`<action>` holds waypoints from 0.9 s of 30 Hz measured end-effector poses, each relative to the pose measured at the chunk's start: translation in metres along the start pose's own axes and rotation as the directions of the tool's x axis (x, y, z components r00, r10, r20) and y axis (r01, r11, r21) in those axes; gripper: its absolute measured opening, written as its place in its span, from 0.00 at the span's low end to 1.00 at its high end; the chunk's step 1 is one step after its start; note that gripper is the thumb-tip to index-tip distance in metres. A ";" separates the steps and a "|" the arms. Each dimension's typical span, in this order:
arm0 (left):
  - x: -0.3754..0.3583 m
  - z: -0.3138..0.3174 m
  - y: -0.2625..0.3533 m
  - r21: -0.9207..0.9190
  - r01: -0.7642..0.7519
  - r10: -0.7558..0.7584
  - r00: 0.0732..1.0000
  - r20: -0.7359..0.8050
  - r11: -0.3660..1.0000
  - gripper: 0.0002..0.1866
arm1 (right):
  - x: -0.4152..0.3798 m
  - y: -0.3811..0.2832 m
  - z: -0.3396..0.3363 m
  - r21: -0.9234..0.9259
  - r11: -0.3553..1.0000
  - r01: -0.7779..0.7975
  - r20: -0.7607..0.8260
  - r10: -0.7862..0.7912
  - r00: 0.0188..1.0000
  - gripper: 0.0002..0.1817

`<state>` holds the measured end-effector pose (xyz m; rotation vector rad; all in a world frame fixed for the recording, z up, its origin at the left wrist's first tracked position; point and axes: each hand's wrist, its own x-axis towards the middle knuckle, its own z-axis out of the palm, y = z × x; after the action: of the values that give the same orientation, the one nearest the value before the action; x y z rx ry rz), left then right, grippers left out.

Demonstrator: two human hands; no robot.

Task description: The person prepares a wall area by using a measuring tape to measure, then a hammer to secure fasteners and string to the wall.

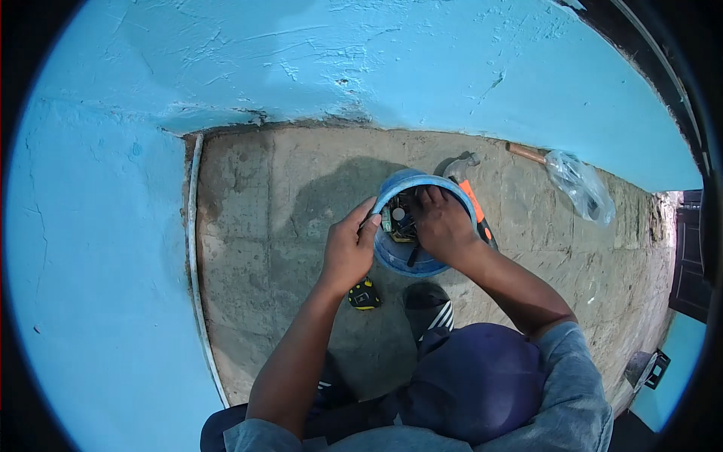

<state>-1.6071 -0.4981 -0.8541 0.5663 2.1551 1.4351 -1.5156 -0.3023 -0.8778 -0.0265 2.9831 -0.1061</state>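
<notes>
No word, number or brand name legible. Tape measure [364, 294]: small pale mark on the dark face, too tiny to read. Footwear [426, 303]: three white stripes, no letters made out. Bucket [392, 260]: small stuff inside, any print unreadable. Hammer [473, 200]: orange-and-black grip, lettering can't be told. Black box [657, 369], far right: pale patch, unreadable.

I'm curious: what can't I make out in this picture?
All in the head view:
Bare right hand: fingertips hidden by its own back; any hold unclear.
Round blue plastic bucket: jumbled contents, partly covered by that hand.
Crumpled clear plastic bag: anything inside obscured by folds.
Yellow-and-black tape measure: markings too small.
</notes>
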 end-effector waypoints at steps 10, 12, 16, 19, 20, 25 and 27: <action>-0.004 0.001 -0.002 0.006 -0.009 0.009 1.000 0.010 1.000 0.20 | -0.021 0.000 -0.036 -0.030 0.997 0.065 0.219 -0.056 0.974 0.10; -0.002 0.001 0.000 0.012 -0.045 0.045 0.999 -0.012 0.999 0.20 | -0.020 0.001 -0.040 -0.008 0.997 0.081 0.235 -0.077 0.969 0.10; -0.001 0.002 -0.004 0.005 -0.007 0.007 1.000 -0.011 1.000 0.20 | -0.032 -0.006 -0.028 0.029 0.996 0.089 0.185 -0.093 0.978 0.09; -0.001 0.003 -0.006 -0.003 -0.008 0.008 1.000 -0.013 1.000 0.20 | -0.044 -0.008 -0.007 0.070 0.992 0.110 0.025 -0.112 0.993 0.08; -0.001 0.002 -0.004 0.012 -0.010 0.010 1.000 -0.018 1.000 0.20 | -0.044 -0.009 -0.005 0.094 0.991 0.090 0.020 -0.093 0.996 0.08; 0.001 0.002 -0.008 0.008 -0.048 0.048 0.998 -0.032 0.999 0.20 | -0.056 -0.008 -0.011 0.106 0.985 0.138 0.055 -0.144 0.988 0.09; 0.001 0.002 -0.007 0.009 -0.070 0.070 0.997 -0.040 0.998 0.20 | -0.058 -0.012 -0.020 0.135 0.985 0.109 0.172 -0.132 0.976 0.10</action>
<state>-1.6072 -0.4985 -0.8617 0.6268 2.1929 1.4878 -1.4615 -0.3117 -0.8481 -0.1924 2.7863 -0.2892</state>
